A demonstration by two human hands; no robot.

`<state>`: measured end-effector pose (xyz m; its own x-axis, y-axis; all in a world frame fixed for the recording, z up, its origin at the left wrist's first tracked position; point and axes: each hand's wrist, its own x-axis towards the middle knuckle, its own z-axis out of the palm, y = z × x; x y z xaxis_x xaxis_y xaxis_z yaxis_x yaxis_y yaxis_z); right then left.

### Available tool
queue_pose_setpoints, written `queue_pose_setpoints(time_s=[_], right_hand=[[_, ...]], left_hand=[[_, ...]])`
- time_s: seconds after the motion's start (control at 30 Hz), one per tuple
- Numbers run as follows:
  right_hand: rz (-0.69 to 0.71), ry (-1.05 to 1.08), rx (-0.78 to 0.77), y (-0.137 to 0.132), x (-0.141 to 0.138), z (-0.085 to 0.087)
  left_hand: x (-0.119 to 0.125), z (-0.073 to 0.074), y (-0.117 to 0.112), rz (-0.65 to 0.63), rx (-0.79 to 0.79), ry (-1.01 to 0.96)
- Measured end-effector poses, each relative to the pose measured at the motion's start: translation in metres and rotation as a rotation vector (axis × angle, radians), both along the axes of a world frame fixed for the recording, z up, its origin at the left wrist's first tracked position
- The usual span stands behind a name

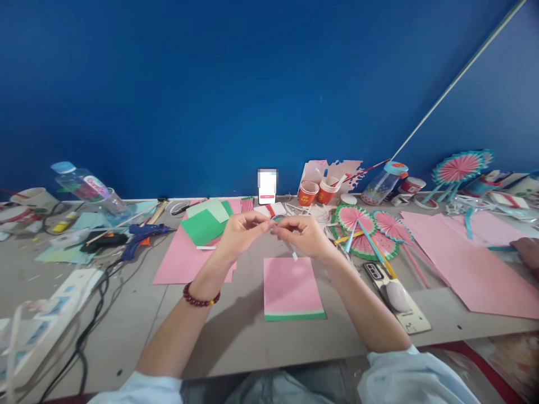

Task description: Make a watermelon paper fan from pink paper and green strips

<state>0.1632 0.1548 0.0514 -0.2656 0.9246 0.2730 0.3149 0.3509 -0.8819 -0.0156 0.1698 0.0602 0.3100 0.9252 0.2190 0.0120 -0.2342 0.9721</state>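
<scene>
My left hand (246,231) and my right hand (302,234) meet above the table, fingertips pinched close together. Below the right fingers dangles a thin whitish strip (294,256); its upper part is hidden by the fingers. What the left fingertips pinch is too small to make out. Just under the hands lies a pink sheet (290,286) with a pale green and a darker green layer showing along its near edge. To the left, green sheets (205,226) rest on a larger pink sheet (168,266), and a short white strip (206,248) lies there.
A blue glue gun (145,233), a power strip (50,320) and cables lie left. Right are folded paper fans (357,219), a phone (412,314) and pink paper (471,264) beside another person's hand (527,252). Red paper cups (308,193) and a lit screen (267,188) stand behind.
</scene>
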Motion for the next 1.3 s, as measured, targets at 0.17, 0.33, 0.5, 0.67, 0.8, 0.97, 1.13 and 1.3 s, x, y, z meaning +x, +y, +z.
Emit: queue_pose_setpoints(time_s=[0.17, 0.33, 0.5, 0.67, 0.8, 0.97, 1.13, 1.3], right_hand=[[0.052, 0.084, -0.052, 0.0037, -0.0001, -0.0017], [0.089, 0.179, -0.109, 0.0042, 0.0007, 0.0000], [0.080, 0.191, -0.105, 0.0040, 0.0022, -0.0005], [0.067, 0.179, -0.090, 0.0027, 0.0027, -0.0018], [0.046, 0.157, -0.070, 0.0018, 0.0020, -0.0016], [0.034, 0.129, -0.031, 0.0012, 0.0010, 0.0009], [0.029, 0.089, -0.010, 0.0005, 0.0002, 0.0009], [-0.120, 0.012, 0.193, -0.0030, -0.0031, -0.0003]], left_hand=[[-0.0048, 0.0005, 0.0026, 0.000, 0.018, 0.120], [-0.0048, 0.0054, 0.0013, -0.079, -0.023, 0.110], [-0.0037, 0.0029, 0.0006, -0.059, -0.012, 0.086], [-0.0017, 0.0002, -0.0001, 0.003, -0.011, 0.066], [-0.0009, 0.0012, -0.0008, 0.012, -0.013, 0.067], [-0.0017, 0.0008, 0.0000, 0.014, 0.014, 0.081], [-0.0017, 0.0002, 0.0000, 0.012, 0.027, 0.084], [0.0009, 0.0006, -0.0020, 0.088, 0.027, 0.048]])
